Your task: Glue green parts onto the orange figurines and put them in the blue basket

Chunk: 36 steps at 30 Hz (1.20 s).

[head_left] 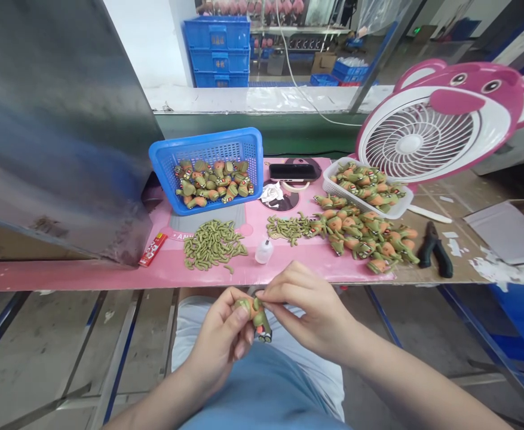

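You are holding a small toy figure (256, 315) over your lap, below the front edge of the pink mat (288, 269). Your left hand (219, 340) is wrapping around its lower body, thumb and fingers closed on it, while your right hand (309, 310) is pinching at its upper end with thumb and forefinger. Whether a small green piece is sitting between those fingertips is too small to tell.

On the mat, just beyond your hands, a little white bottle (264, 251) is standing between two heaps of green pieces (212, 243). Toward the mat's right end a pile of figures (360, 230) is lying loose; at its back a blue basket (208, 156) is holding more.

You are working clear of the mat, so a slipping pinch would likely be sending the figure to the floor. Reaching forward carelessly could be tipping the bottle.
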Available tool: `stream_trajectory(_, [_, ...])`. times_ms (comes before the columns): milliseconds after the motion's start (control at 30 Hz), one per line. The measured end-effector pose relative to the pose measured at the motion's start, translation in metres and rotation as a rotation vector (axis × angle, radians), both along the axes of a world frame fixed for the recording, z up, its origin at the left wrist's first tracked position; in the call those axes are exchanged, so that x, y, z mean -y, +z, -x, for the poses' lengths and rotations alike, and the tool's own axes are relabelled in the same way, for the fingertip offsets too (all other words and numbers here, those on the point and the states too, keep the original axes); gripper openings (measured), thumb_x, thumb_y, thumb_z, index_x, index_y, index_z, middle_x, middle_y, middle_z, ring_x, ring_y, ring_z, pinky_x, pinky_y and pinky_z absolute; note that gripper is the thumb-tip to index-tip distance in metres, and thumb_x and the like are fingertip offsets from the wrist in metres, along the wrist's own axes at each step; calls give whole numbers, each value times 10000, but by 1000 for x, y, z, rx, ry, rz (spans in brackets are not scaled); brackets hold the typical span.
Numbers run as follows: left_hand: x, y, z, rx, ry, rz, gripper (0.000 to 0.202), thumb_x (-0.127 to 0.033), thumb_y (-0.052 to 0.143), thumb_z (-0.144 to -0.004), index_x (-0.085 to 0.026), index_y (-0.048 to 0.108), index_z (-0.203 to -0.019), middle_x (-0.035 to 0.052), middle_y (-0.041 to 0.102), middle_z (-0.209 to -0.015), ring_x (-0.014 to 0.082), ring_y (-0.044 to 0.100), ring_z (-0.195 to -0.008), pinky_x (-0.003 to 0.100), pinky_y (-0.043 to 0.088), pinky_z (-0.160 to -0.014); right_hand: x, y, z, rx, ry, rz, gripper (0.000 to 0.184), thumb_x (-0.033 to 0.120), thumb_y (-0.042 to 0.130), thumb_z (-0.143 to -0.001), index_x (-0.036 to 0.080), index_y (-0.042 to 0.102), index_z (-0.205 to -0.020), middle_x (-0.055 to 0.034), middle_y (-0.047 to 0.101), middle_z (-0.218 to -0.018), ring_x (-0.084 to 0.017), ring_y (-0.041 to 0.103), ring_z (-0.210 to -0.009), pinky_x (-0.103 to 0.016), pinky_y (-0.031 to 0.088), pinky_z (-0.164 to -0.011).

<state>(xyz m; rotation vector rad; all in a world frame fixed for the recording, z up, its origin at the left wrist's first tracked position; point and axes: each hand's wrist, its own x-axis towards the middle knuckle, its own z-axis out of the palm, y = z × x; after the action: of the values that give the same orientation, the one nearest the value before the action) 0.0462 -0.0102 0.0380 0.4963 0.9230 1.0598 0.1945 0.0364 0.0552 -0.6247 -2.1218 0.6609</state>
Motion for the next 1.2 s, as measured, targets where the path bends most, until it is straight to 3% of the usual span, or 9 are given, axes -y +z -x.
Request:
stream_trajectory(267, [0, -4, 2, 47, -57, 43, 445, -509, 696, -629, -144, 442, -652, -75, 472, -447, -16, 253, -300, 95, 167, -312, 2, -2, -3, 77, 1, -45, 123, 41, 491, -828, 123, 571, -872, -43, 592, -768, -146, 451, -707, -283, 378, -631])
stream_trajectory(533, [0, 0, 2, 46, -102, 29, 440, -491, 705, -627, -142, 442, -669, -67, 483, -445, -17, 253, -299, 96, 167, -311, -6, 2, -5, 13, 31, 313, 71, 91, 561, -809, 138, 609, -831, -21, 564, -736, -126, 483, -712, -246, 386, -647])
stream_trajectory(633, [-1, 0, 2, 34, -107, 33, 455, -503, 708, -615, -142, 436, -667, -63, 490, -448, -17, 256, -299, 97, 171, -313, -5, 2, -4, 23, 25, 364, 76, 79, 572, -791, 144, 603, -766, -6, 545, -693, -121, 477, -683, -237, 375, -623])
stream_trajectory(1000, [-1, 1, 0, 85, -101, 92, 424, -456, 711, -632, -141, 428, -629, -64, 481, -463, -19, 227, -295, 98, 146, -291, -1, 4, 1, 43, -5, 199, 126, 12, 551, -764, 124, 562, -708, -6, 497, -646, -123, 425, -655, -231, 337, -584])
stream_trajectory(1200, [-3, 2, -1, 122, -91, 134, 428, -444, 727, -616, -141, 425, -614, -66, 473, -448, -25, 214, -289, 88, 140, -286, 0, 4, 1, 40, -15, 191, 138, -6, 541, -758, 118, 541, -699, -5, 491, -657, -117, 418, -656, -225, 330, -585])
